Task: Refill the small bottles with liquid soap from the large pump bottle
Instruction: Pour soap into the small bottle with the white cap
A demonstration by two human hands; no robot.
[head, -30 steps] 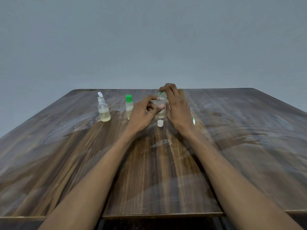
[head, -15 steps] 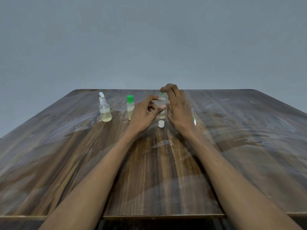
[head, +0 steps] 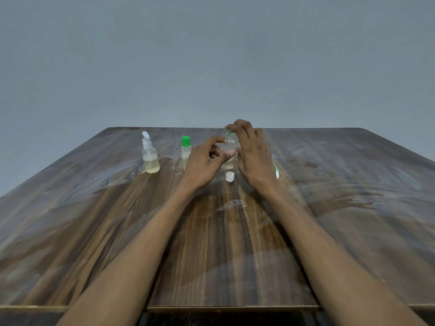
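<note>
Small open bottle pinched by left hand, right hand pressing the pump — white cap beside it

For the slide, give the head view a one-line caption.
Left hand steadies an uncapped small clear plastic bottle while the right hand works at its neck; a white cap lies on the wooden table.

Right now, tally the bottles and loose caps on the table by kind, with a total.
Small bottles: 3: spray-top bottle, green-capped bottle, open bottle held by the left hand.
Large pump bottle: 1, mostly hidden behind the right hand.
Loose white cap: 1.
Total: 5
</note>
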